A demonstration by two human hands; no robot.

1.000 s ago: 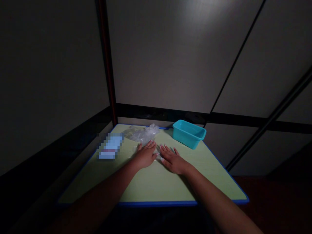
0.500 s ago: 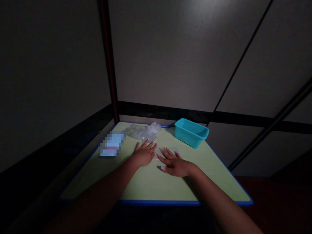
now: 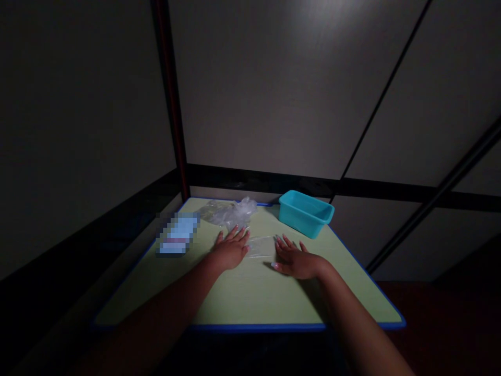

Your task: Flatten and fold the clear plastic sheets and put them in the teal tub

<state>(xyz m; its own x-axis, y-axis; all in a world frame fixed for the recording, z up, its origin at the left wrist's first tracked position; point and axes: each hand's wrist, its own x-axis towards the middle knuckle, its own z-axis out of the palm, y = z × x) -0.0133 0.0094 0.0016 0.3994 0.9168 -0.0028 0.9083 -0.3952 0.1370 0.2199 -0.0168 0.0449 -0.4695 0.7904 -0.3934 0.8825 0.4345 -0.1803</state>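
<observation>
A clear plastic bag [image 3: 261,246] lies flat on the pale green table [image 3: 250,300], between my two hands. My left hand [image 3: 230,251] rests with spread fingers at the left end of the bag, partly covering it. At the bag's right end is my right hand [image 3: 295,259], fingers stretched out and thumb apart; whether it presses on the plastic I cannot tell. Just beyond my left fingertips sits a crumpled heap of clear plastic bags [image 3: 235,213].
A turquoise plastic basket [image 3: 301,222] stands at the back right. On the left lies a blurred-out flat device with a bright screen [image 3: 179,233]. The table has a blue edge [image 3: 258,328], and grey wall panels [image 3: 258,104] rise behind it.
My right hand has slid to the right across the flat bag, uncovering its middle. My left hand has stayed in place at the other end.
</observation>
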